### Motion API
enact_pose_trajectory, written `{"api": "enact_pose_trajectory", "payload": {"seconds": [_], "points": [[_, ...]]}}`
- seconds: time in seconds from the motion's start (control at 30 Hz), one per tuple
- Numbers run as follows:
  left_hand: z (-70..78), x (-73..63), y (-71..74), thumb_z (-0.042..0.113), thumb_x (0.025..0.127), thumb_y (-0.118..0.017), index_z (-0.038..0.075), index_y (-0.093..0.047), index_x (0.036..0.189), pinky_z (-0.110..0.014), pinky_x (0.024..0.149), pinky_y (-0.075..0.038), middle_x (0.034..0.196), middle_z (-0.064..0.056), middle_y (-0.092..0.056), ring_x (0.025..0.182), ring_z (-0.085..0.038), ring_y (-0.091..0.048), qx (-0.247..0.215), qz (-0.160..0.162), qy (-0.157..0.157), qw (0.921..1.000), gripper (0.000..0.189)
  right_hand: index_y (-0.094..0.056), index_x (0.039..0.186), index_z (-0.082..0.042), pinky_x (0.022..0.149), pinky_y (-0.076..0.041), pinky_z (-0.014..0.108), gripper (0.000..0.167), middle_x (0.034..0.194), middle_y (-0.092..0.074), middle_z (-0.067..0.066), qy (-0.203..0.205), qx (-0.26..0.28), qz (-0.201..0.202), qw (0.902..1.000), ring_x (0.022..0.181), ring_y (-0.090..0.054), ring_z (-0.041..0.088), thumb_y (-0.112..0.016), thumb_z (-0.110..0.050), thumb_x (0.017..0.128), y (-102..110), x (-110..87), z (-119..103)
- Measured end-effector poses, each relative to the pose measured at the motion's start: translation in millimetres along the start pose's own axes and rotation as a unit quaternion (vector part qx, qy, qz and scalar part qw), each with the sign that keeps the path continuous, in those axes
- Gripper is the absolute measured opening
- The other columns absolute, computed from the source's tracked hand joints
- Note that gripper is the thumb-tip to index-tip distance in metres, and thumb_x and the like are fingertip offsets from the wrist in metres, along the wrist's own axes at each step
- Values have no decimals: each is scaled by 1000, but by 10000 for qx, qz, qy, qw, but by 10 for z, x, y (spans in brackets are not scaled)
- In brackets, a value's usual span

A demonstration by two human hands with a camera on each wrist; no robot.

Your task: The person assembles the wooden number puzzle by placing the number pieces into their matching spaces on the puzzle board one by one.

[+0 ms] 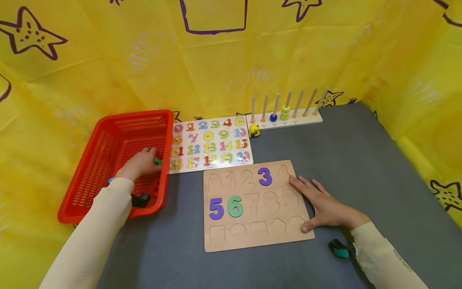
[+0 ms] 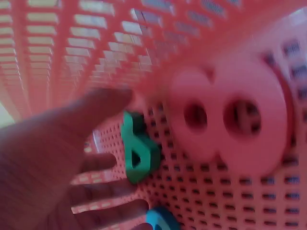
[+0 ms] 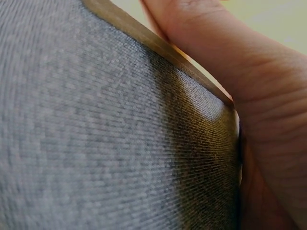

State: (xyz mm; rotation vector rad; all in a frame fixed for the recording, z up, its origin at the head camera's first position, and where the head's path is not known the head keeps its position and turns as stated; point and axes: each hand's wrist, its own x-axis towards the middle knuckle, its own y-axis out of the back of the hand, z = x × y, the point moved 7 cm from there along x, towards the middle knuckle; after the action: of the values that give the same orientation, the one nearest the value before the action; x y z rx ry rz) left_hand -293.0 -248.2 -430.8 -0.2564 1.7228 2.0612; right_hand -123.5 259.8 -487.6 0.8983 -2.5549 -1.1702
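My left hand (image 1: 140, 163) reaches down into a red plastic basket (image 1: 167, 160). In the left wrist view its thumb and fingers are spread about a green number 4 piece (image 2: 152, 157), and I see no grip on it. A red number 8 (image 2: 264, 120) lies beside it on the basket floor, and a blue piece (image 2: 163, 219) shows partly below the fingers. My right hand (image 1: 326, 206) rests on the right edge of a wooden number board (image 1: 252, 237), fingers extended. In that board sit a purple 3 (image 1: 265, 182), a purple 5 (image 1: 216, 214) and a green 6 (image 1: 231, 210).
A white number puzzle (image 1: 200, 158), filled with colored numbers, lies right of the basket. Behind, a white peg stand (image 1: 303, 121) carries blue and green rings. A small yellow object (image 1: 254, 130) sits before it. Yellow cloth (image 1: 216, 72) hangs around the grey table (image 1: 173, 257).
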Motion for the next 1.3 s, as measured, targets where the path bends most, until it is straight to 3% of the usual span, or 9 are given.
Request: {"api": "enact_pose_trajectory", "payload": {"seconds": [0.37,0.53,0.77,0.93,1.13,1.3], "points": [[-40,-20,-1,42,87,-73,-15,-43,134,-69,93,-44,128,-41,-46,111,-56,-49,310,73,308,9990,79,-11,164,-13,118,10,49,142,169,-11,7,40,-43,12,10000,153,-5,38,-89,-64,56,-2,19,23],[-62,23,-11,37,87,-75,-14,-46,129,-65,90,-48,117,-36,-52,98,-47,-53,273,135,162,9994,71,-12,164,-11,118,10,48,142,169,-12,9,111,-97,49,9999,153,-6,40,-89,-64,57,2,18,19],[-62,91,-45,39,88,-72,-12,-47,132,-64,92,-47,126,-37,-47,101,-47,-53,168,180,33,9997,72,-12,164,-12,119,10,50,142,169,-12,9,26,-16,42,10000,153,-6,39,-90,-63,56,0,10,21],[-20,137,-36,31,87,-73,-10,-51,129,-61,89,-49,114,-30,-53,96,-42,-54,121,338,-70,9993,63,-11,164,-15,118,9,53,142,169,-11,6,-94,3,-30,10000,153,-4,37,-90,-63,56,-11,9,25],[-4,147,0,28,86,-76,-9,-48,133,-67,95,-45,122,-33,-49,102,-48,-54,-136,483,14,9987,66,-11,164,-16,118,9,54,142,169,-10,5,-140,-12,-48,9999,153,-4,37,-90,-64,56,-7,13,35],[18,93,113,30,89,-74,-8,-42,136,-68,89,-48,126,-34,-39,97,-49,-52,-529,929,-30,9943,68,-10,164,-16,118,10,54,142,169,-10,5,-119,13,-45,9999,154,-4,37,-90,-64,57,-15,12,39]]}}
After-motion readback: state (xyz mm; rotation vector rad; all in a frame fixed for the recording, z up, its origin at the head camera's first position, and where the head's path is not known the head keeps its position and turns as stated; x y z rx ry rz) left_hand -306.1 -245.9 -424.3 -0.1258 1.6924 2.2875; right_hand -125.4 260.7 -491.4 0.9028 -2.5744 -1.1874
